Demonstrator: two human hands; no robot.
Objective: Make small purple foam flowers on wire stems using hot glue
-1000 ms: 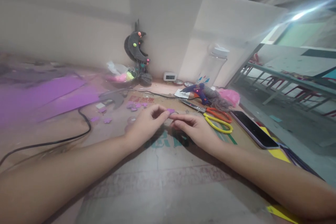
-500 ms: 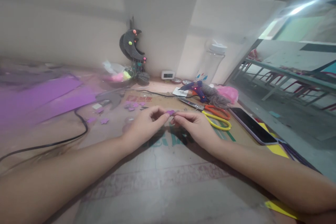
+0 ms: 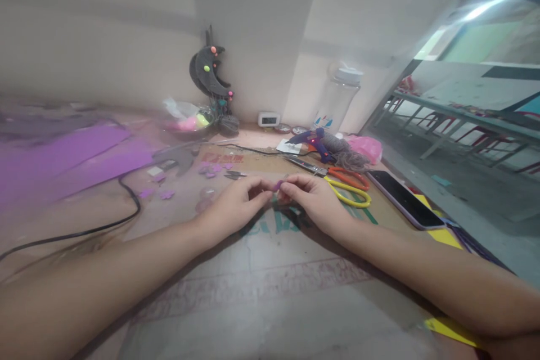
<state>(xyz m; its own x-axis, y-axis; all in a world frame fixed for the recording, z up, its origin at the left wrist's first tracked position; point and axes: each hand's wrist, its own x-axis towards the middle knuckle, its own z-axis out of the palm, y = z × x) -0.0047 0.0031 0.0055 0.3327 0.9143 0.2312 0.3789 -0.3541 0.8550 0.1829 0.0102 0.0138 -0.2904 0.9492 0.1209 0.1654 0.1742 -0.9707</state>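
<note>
A small purple flower cutout (image 3: 277, 185) is pinched between my two hands over the middle of the work surface; the fingers hide most of its outline. My left hand (image 3: 242, 199) has thumb and forefinger closed at its left edge. From the other side, my right hand (image 3: 314, 199) grips it with thumb and fingertips. More purple flower cutouts (image 3: 167, 195) lie to the left, with others (image 3: 216, 168) behind my left hand. Pointed metal tips (image 3: 235, 175) show just beyond that hand. Scissors with orange and yellow handles (image 3: 348, 201) lie beside my right hand.
A blue glue gun (image 3: 312, 138) with a red light rests near grey yarn (image 3: 343, 152) and a clear bottle (image 3: 337, 98). A phone (image 3: 405, 199) lies right. Purple sheets (image 3: 84, 152) and a black cable (image 3: 137, 202) are left. A grey moon ornament (image 3: 206, 73) stands behind.
My hands have drawn slightly closer together. The purple cutout has turned and is now more covered by my right fingertips. The view has shifted slightly.
</note>
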